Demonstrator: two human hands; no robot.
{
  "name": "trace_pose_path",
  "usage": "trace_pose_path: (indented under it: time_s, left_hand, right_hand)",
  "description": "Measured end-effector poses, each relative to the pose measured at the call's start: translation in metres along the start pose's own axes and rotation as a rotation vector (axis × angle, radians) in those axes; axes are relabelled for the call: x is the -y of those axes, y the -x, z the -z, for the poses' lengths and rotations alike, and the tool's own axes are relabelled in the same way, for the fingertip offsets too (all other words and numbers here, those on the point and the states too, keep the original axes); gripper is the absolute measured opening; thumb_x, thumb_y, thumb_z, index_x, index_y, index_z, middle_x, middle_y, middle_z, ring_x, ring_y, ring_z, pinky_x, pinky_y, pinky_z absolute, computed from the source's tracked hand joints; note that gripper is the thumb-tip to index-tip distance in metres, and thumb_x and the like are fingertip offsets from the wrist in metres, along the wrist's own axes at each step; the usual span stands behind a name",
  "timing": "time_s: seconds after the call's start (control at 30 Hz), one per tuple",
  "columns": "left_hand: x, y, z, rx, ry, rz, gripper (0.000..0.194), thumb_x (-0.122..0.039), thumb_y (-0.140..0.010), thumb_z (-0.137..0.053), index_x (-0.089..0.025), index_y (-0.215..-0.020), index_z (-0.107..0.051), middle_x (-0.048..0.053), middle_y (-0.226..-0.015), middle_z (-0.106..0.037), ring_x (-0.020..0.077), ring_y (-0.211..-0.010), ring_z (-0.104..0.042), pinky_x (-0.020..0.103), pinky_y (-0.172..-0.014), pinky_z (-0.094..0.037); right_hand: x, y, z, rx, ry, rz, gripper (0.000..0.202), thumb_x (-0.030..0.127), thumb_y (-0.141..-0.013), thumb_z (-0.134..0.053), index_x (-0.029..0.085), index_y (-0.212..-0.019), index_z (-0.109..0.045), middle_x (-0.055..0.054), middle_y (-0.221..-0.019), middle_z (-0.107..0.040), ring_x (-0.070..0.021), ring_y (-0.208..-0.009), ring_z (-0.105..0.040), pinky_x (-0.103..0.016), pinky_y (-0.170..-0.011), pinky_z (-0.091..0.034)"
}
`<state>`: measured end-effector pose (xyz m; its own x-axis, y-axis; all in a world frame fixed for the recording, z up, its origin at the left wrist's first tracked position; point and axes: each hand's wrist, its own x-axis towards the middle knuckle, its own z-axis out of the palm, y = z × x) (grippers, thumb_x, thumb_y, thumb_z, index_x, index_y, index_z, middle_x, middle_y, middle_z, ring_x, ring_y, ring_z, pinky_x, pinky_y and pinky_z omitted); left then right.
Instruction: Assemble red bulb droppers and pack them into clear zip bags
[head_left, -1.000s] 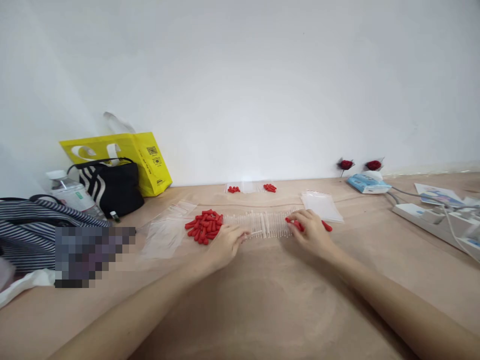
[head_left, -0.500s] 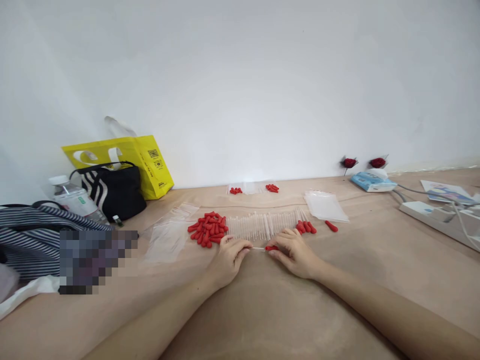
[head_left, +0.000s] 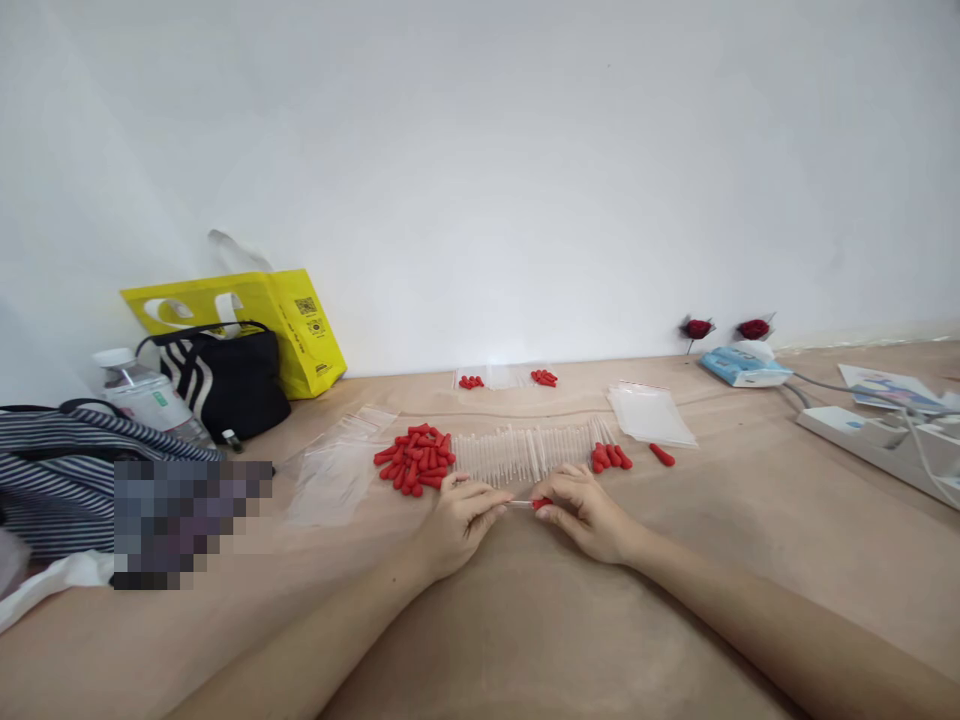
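My left hand (head_left: 466,520) pinches a thin clear dropper tube (head_left: 520,504) near its left end. A red rubber dropper bulb (head_left: 541,504) is pinched in my right hand (head_left: 589,515), mostly covered by the fingers. The tube's right end meets the bulb; how far it sits inside I cannot tell. Just beyond both hands lies a row of thin clear tubes (head_left: 499,455). A heap of loose red bulbs (head_left: 414,458) lies beyond my left hand. Past my right hand are several tubes with red bulbs (head_left: 613,457) on their near ends.
A single red bulb (head_left: 662,455) lies at the right, by a clear zip bag (head_left: 651,413). More clear bags (head_left: 337,470) lie left of the heap. Bagged red bulbs (head_left: 544,378) rest by the wall. A yellow bag (head_left: 311,340) and black pouch (head_left: 247,380) stand left; a power strip (head_left: 855,430) lies right.
My left hand has shifted slightly right, closer to my right hand. Less of the tube shows between the fingers. My right hand has hardly moved and keeps the bulb.
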<state>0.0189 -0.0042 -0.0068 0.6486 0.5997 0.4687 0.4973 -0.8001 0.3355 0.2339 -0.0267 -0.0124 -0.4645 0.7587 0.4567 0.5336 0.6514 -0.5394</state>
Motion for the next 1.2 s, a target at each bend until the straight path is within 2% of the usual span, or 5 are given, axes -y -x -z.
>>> trace_pose_path:
  time_s: [0.33,0.93,1.2]
  left_hand:
    - [0.003,-0.001,-0.002,-0.028,-0.015,-0.088,0.021,-0.016,-0.086,-0.044,-0.023,-0.096,-0.061,-0.001,-0.082,-0.066,0.0112,-0.076,-0.059,0.032,-0.081,-0.026]
    - [-0.006,-0.001,-0.002,-0.104,-0.17,-0.249,0.021,-0.014,-0.086,-0.041,-0.019,-0.096,-0.059,0.0,-0.074,-0.067,0.0108,-0.063,-0.057,0.03,-0.068,-0.026]
    - [-0.008,0.0,-0.006,-0.152,-0.155,-0.28,0.02,-0.012,-0.084,-0.041,-0.018,-0.093,-0.057,-0.001,-0.07,-0.068,0.0095,-0.056,-0.057,0.032,-0.072,-0.028]
  right_hand:
    - [-0.005,0.001,0.0,-0.026,-0.071,0.041,0.014,0.028,-0.083,-0.05,0.022,-0.081,-0.062,-0.002,-0.075,-0.063,-0.0148,-0.074,-0.053,-0.032,-0.074,-0.035]
    - [-0.005,0.005,-0.003,-0.155,0.029,0.182,0.013,0.025,-0.082,-0.052,0.019,-0.081,-0.063,-0.003,-0.067,-0.063,-0.0137,-0.064,-0.052,-0.031,-0.066,-0.036]
    - [0.003,0.003,0.001,-0.095,0.0,0.168,0.014,0.024,-0.082,-0.049,0.017,-0.082,-0.06,-0.004,-0.068,-0.061,-0.0137,-0.065,-0.053,-0.027,-0.063,-0.04]
